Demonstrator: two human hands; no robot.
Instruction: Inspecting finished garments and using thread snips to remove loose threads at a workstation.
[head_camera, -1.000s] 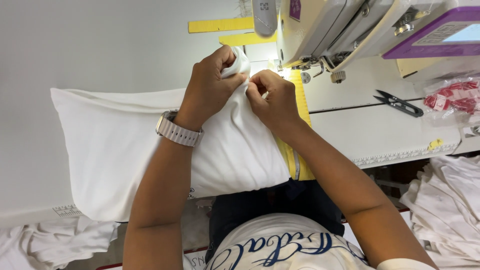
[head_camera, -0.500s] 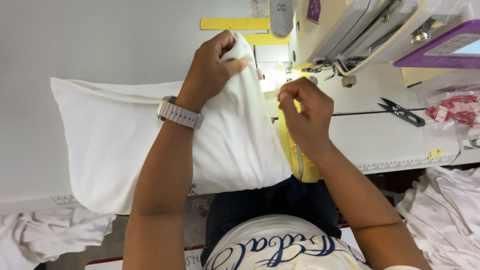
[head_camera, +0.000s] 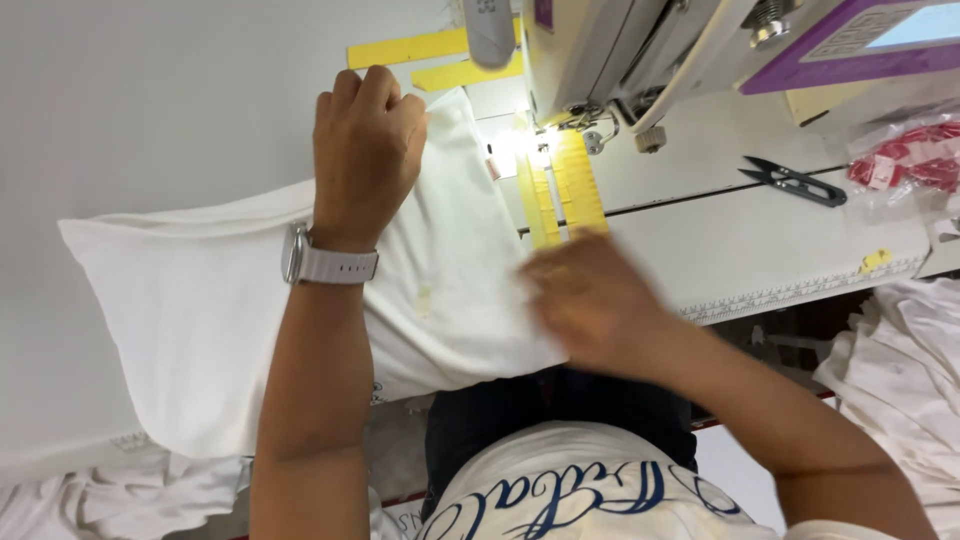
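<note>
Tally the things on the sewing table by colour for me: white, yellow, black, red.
White: 1, the white garment under the left hand
Yellow: 4, two yellow tape strips at the far edge, yellow guide strips by the needle, a small yellow tag
Black: 1, thread snips
Red: 1, bag of red pieces
Total: 7

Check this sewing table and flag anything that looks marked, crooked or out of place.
One thing stands out: a small yellowish mark on the white fabric, just right of the left hand's wrist. Whether it is a stain or a tag cannot be told. The right hand is motion-blurred. The black thread snips lie flat on the table.
</note>
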